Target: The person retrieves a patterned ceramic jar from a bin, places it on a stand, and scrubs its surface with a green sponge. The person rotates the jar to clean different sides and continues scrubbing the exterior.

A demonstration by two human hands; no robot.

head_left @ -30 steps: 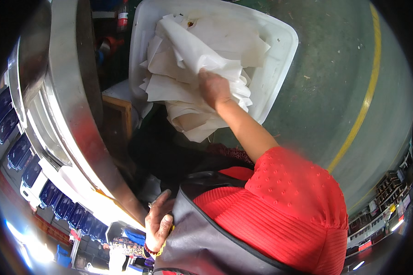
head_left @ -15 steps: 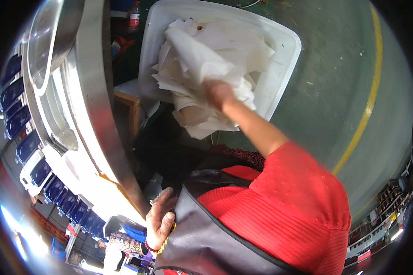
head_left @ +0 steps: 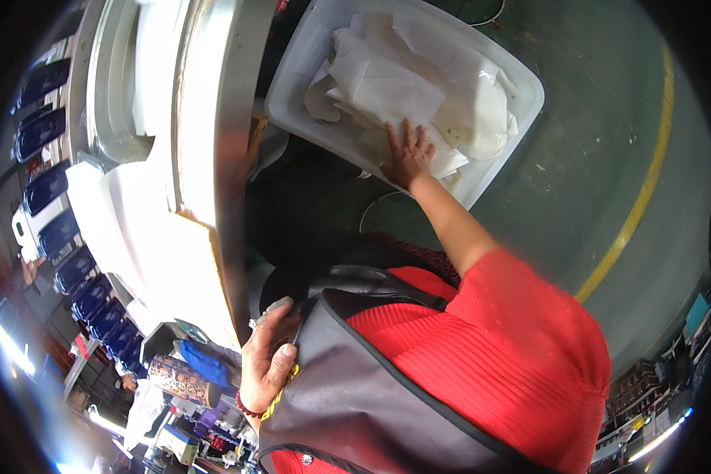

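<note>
- The right hand point(head_left: 409, 154) is laid flat, fingers spread, on the white sheets point(head_left: 395, 87) heaped in the white plastic tub point(head_left: 521, 110).
- The tub is set on the green floor point(head_left: 600, 189), just beside the steel-edged machine point(head_left: 221, 158).
- The left hand point(head_left: 267, 359) is pressed against the dark apron point(head_left: 363, 395), well apart from the tub.
- A yellow floor line point(head_left: 632, 213) is seen beyond the tub.

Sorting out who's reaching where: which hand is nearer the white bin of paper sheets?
Right. The right hand lies flat on the sheets inside the white bin; the left hand is far back at the person's dark apron.
</note>
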